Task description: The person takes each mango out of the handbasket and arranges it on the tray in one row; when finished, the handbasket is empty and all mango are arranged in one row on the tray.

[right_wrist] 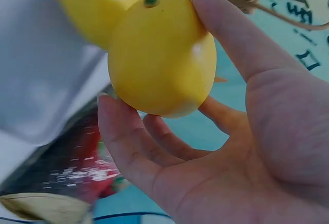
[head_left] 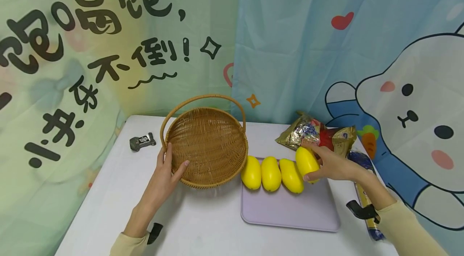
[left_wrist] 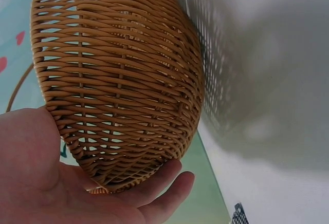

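My left hand (head_left: 166,171) grips the left rim of a round brown wicker basket (head_left: 208,147), thumb inside. The basket has an arched handle, and its hollow faces the head camera with nothing in it. In the left wrist view, the basket's woven outside (left_wrist: 123,80) shows above the curled fingers. My right hand (head_left: 331,163) holds a yellow mango (head_left: 306,161) between thumb and fingers. Its green stem end shows on the held mango (right_wrist: 162,54) in the right wrist view. Three more mangoes (head_left: 271,173) lie in a row on a pale purple tray (head_left: 290,211).
Behind the right hand lies a shiny gold and red bag (head_left: 308,131). A long blue and yellow packet (head_left: 367,203) is partly hidden under the right forearm. A small dark grey packet (head_left: 142,141) rests left of the basket. Printed curtains (head_left: 279,46) hang behind the white table (head_left: 203,224).
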`<control>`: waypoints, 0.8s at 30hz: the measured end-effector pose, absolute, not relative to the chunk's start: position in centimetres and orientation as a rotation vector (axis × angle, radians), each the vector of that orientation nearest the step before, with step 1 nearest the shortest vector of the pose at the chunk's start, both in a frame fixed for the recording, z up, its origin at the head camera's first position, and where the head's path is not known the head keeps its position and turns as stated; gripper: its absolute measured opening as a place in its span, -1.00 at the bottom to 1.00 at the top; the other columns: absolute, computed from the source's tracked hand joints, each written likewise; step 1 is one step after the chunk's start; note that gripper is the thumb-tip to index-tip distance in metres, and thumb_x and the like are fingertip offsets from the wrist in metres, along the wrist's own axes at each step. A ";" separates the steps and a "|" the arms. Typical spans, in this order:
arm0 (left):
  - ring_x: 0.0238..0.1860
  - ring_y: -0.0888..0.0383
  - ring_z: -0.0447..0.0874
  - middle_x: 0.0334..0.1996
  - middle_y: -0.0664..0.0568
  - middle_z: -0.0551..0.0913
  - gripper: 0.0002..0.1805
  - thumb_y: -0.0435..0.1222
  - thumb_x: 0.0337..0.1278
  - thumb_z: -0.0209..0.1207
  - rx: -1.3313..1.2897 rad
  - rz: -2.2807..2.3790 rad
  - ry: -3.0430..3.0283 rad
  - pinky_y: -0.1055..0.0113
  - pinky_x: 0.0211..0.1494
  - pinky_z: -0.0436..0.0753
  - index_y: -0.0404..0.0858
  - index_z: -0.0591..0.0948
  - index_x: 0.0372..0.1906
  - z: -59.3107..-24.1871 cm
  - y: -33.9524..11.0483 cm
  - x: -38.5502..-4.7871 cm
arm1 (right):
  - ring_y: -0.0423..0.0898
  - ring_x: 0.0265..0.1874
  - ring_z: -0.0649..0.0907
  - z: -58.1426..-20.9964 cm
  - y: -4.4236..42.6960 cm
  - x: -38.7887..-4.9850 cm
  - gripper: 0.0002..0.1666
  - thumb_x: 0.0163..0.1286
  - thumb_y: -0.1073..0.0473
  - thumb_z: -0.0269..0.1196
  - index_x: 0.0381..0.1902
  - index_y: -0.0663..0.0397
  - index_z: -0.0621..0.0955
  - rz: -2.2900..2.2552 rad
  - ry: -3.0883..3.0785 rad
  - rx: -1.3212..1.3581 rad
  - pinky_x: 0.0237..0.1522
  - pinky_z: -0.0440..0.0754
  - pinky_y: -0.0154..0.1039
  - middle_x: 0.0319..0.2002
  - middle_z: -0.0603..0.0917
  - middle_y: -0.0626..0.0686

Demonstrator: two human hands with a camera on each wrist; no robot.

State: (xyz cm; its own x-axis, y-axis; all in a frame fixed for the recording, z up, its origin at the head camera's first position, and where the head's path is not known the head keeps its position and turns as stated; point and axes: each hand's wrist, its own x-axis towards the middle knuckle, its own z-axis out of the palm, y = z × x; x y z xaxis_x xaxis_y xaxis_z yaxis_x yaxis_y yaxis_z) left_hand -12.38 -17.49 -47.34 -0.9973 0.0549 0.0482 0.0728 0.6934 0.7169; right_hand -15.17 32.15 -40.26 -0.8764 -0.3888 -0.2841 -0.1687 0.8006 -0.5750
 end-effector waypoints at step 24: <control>0.54 -0.38 0.10 0.62 -0.34 -0.23 0.04 0.26 0.45 -0.05 -0.091 -1.225 -2.881 -0.26 0.46 0.32 -0.28 -0.20 0.65 -47.1 -17.6 -12.1 | 0.19 0.05 0.48 -46.3 34.5 -13.1 0.24 0.10 -0.15 0.56 0.55 0.17 0.18 -0.706 2.614 -0.304 0.06 0.58 0.36 0.23 0.40 0.43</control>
State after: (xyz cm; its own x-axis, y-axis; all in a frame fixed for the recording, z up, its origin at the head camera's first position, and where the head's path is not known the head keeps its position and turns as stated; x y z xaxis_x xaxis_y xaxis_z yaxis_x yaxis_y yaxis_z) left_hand -12.15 -17.57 -47.15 -0.9983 0.0495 0.0317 0.0572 0.6923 0.7193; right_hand -13.10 34.53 -46.34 -0.8904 -0.3096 -0.3336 -0.0996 0.8477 -0.5210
